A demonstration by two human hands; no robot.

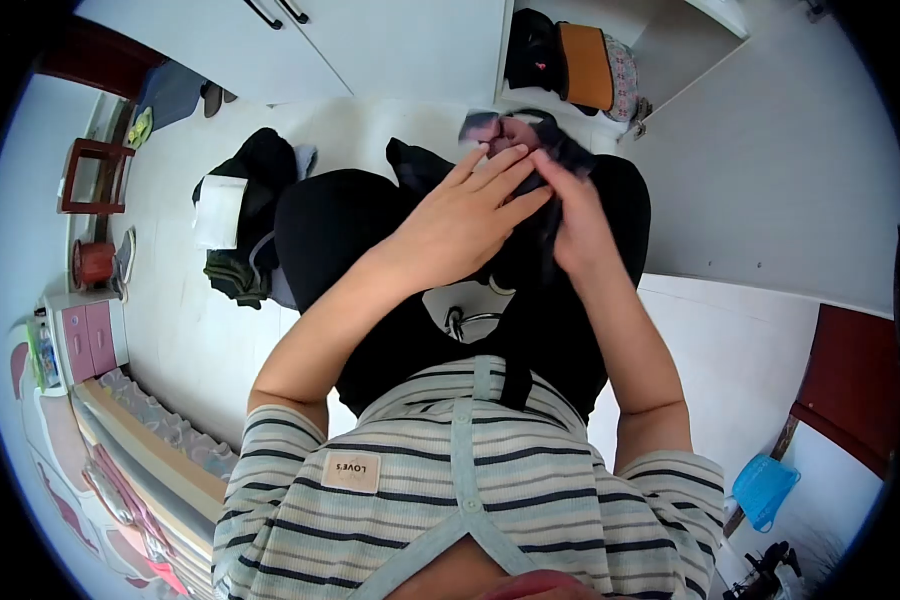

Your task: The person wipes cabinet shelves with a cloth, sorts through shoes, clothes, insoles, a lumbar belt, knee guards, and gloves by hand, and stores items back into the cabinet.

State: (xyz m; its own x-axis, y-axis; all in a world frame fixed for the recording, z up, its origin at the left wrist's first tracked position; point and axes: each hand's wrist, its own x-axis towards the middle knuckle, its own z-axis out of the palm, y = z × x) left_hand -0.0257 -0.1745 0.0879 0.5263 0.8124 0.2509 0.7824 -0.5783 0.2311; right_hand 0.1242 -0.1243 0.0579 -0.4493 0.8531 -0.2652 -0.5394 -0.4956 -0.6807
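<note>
Above my knees is a dark cloth item [560, 150] with a pinkish patterned part, partly blurred. My left hand [470, 215] lies across its near side, fingers spread and pointing away from me, fingertips on the cloth. At the cloth's right side, my right hand [575, 220] has its thumb and fingers closed on the fabric. Dark fabric hangs down between my hands. Part of the cloth is hidden behind my fingers.
On the floor at left lies a pile of dark clothes [255, 170] with a white flat item [220, 212] on it. An open cabinet [660, 50] ahead at right holds folded black, orange-brown and patterned things. Its door [780, 170] stands open at right.
</note>
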